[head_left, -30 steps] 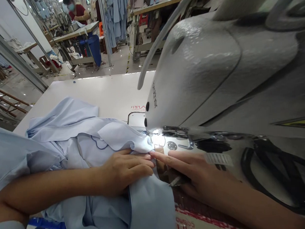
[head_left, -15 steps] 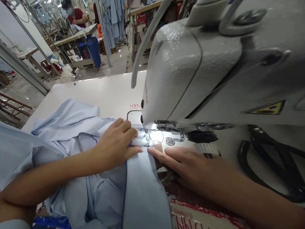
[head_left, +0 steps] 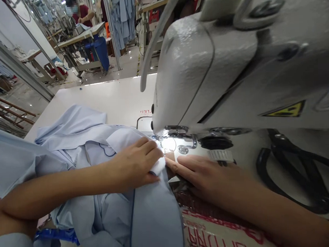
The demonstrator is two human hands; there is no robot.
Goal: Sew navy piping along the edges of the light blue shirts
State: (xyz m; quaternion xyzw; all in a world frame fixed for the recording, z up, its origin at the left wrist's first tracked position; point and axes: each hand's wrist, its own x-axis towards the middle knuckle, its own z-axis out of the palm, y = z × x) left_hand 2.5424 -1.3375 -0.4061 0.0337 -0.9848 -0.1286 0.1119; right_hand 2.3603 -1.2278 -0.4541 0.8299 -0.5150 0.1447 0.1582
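Sewing floor stretches away beyond a white table [head_left: 99, 100], with a co-worker [head_left: 81, 13] in a dark red top at a far bench, pale blue garments [head_left: 121, 20] hanging nearby and a blue bin [head_left: 97, 52] under that bench. Close by, a grey sewing machine [head_left: 195, 75] fills the right side, its yellow warning label [head_left: 285, 110] facing the person and a black cord [head_left: 295, 169] looping on the table beside it.

A pale blue garment [head_left: 73, 130] with dark piping [head_left: 132, 218] lies bunched on the table and spills over its near edge, its front end reaching the presser foot [head_left: 178, 132] under the lit needle area. The left hand [head_left: 133, 164] sits on the garment just behind the foot, fingers slightly spread and curved, pinching a white-lit fold [head_left: 157, 166] against the thumb. The right hand [head_left: 204, 172] lies flat on the machine bed, fingers almost pressed together and straight, the index fingertip [head_left: 167, 161] just beside the fold. A printed cardboard sheet [head_left: 211, 226] lies under the right wrist and forearm.
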